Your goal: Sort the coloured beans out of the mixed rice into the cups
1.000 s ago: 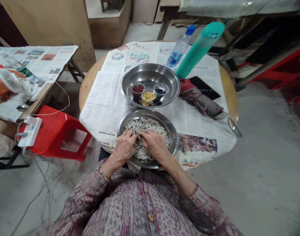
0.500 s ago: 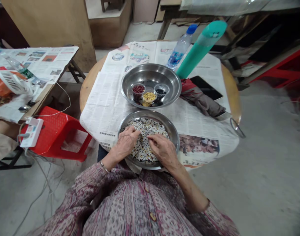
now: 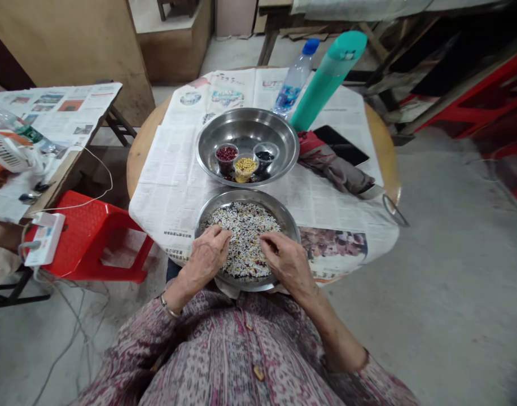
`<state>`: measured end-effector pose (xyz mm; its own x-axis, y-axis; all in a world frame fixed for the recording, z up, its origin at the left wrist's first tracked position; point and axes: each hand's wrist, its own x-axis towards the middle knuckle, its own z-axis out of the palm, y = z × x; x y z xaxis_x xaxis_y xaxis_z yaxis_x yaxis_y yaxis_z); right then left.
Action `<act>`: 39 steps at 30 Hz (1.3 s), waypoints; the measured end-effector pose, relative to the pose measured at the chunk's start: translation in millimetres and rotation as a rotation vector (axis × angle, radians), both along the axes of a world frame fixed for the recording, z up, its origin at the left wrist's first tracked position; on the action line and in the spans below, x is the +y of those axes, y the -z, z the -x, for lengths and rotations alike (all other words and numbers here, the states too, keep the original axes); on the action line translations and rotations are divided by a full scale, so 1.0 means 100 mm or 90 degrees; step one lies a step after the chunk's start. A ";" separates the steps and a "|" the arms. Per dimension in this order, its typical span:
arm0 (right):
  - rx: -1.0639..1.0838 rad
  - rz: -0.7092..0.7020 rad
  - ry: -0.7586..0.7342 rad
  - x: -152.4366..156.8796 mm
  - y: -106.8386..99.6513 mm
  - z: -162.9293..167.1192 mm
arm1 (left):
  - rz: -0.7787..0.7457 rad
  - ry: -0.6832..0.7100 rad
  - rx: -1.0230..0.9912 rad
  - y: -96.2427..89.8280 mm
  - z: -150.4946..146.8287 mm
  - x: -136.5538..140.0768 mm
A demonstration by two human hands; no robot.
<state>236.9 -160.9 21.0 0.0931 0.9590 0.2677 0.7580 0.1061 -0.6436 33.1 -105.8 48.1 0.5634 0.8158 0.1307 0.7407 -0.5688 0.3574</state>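
Note:
Close to my body, a steel basin (image 3: 290,217) holds a spread of mixed grains and beans (image 3: 245,225), mostly white with black, yellow and dark red ones. My left hand (image 3: 210,251) is over the basin's left side, fingers drawn together at the grains. Over the right side, my right hand (image 3: 286,256) has thumb and fingertips pinched; whatever they hold is too small to see. Behind stands a second steel basin (image 3: 203,149) with three clear cups: one of red beans (image 3: 226,155), one of yellow beans (image 3: 245,167), one of black beans (image 3: 265,156).
A newspaper-covered round table (image 3: 157,175) carries both basins. Behind them are a plastic bottle (image 3: 290,84), a teal bottle-shaped container (image 3: 328,82), a folded umbrella (image 3: 337,166) and a black tablet (image 3: 341,144). To the left are a red stool (image 3: 93,242) and power strip (image 3: 45,239).
My hands have drawn slightly apart over the grains, the left one shifting toward the basin's left side. The whole view has shifted a little, so the table appears farther left.

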 end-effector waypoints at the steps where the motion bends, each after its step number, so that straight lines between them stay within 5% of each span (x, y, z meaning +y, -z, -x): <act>1: -0.022 0.000 0.017 0.04 -0.01 -0.03 | 0.001 0.005 -0.004 0.03 -0.01 -0.03; 12: -0.193 0.016 0.023 0.52 0.09 -0.21 | 0.007 0.006 -0.035 0.16 -0.03 -0.09; 18: -0.223 0.073 0.020 0.54 0.16 -0.18 | 0.015 0.006 -0.030 0.15 -0.04 -0.10; 28: -0.238 0.138 0.000 0.56 -0.05 -0.12 | 0.023 0.009 -0.035 0.14 -0.04 -0.10; 39: -0.191 0.083 0.012 0.52 -0.06 -0.12 | 0.090 -0.004 -0.160 0.14 -0.04 -0.09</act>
<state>249.3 -108.5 27.3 0.0475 0.9857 0.1615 0.9168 0.0211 -0.3989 36.8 -114.4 34.1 0.5228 0.8389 0.1512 0.6217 -0.4966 0.6056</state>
